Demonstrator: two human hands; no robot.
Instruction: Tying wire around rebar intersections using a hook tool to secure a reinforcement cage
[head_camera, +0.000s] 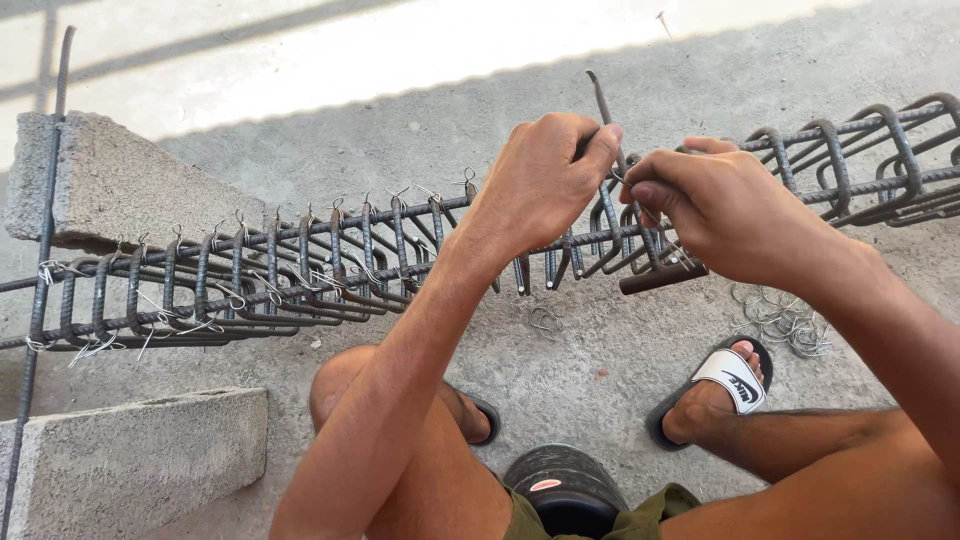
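Observation:
A long rebar cage (300, 270) made of dark ribbed bars and square stirrups runs across the view, tied with thin wire at many joints. My left hand (540, 180) grips a stirrup at the top bar near the middle. My right hand (720, 210) is closed around a hooked metal tying tool (603, 110) whose tip sticks up between both hands. A short dark bar end (660, 280) juts out under my right hand.
Concrete blocks (120, 180) (130, 460) support the cage at the left. Loose tie wires (790, 320) lie on the concrete floor by my sandalled right foot (715, 390). A dark round stool (565, 490) sits under me. A single rebar (45, 200) stands at the far left.

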